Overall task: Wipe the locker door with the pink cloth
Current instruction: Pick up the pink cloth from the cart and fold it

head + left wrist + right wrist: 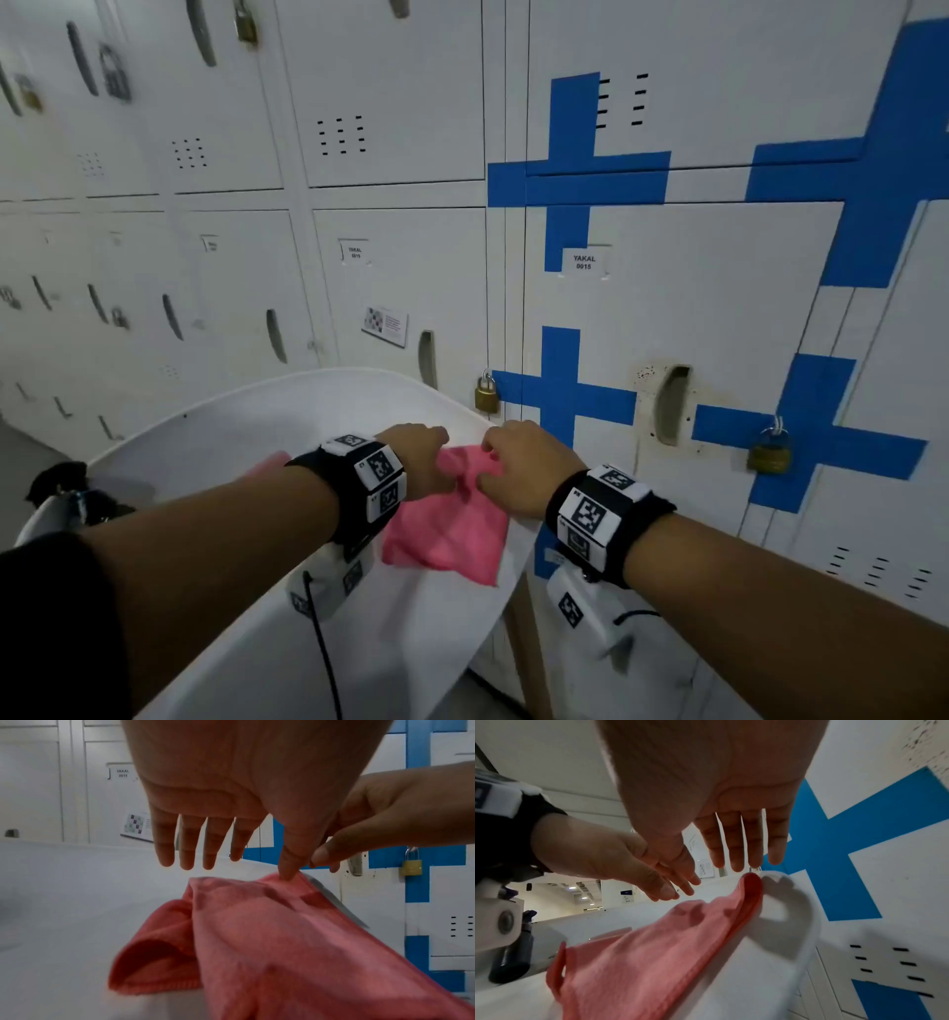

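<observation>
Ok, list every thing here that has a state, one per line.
cloth: lying rumpled on the white table, partly folded.
left hand: fingers straight, thumb tip on the cloth's edge.
right hand: fingers straight, over the cloth.
locker door: closed.
padlock: hanging locked.

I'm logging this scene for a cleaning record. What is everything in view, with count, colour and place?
Pink cloth: one, pink, lying on the white table.
White table: one, white, rounded edge, in front of the lockers.
Locker doors: many, white, some crossed with blue tape.
Brass padlocks: at least three, on lockers.
Label reading YAKAL 0015: white, on the taped door.
Dark object: table's left edge, unclear.
Left hand: over the cloth, thumb touching it.
Right hand: over the cloth, fingers straight.
</observation>
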A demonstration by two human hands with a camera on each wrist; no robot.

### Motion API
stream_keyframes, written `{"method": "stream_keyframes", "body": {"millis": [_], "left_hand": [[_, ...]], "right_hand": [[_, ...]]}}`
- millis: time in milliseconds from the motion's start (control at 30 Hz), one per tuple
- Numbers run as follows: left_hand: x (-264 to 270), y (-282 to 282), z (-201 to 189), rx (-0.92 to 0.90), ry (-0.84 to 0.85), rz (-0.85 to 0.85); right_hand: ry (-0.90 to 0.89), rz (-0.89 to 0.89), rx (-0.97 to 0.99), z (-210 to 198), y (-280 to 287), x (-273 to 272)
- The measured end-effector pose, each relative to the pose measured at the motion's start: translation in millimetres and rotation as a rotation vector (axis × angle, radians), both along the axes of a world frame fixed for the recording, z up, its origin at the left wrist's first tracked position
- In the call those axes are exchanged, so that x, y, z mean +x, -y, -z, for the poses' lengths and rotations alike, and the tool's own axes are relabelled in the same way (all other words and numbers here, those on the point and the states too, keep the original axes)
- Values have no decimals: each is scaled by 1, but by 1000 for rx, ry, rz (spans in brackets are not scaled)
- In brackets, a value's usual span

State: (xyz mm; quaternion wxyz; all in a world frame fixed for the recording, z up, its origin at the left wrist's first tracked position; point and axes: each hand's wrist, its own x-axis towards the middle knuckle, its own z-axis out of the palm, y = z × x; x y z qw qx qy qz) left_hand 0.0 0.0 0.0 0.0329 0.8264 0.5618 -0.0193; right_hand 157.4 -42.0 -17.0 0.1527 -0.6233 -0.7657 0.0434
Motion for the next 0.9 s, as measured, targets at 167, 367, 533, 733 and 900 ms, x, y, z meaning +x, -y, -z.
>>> {"method": "stream_keyframes", "body": {"millis": [167, 367, 533, 733, 900], "left_hand": [[0, -12, 12, -33, -59, 29], [3, -21, 23, -5, -44, 47], [4, -24, 30, 38, -2, 26], [13, -20, 26, 39, 1, 26], [23, -12, 17, 53, -29, 82]], "right_hand": [[58, -24, -44, 9, -6, -5], [92, -65, -11, 19, -10, -5], [130, -59, 44, 27, -14, -6], [104, -68, 67, 28, -13, -3], [21, -64, 98, 25, -6, 3]]}}
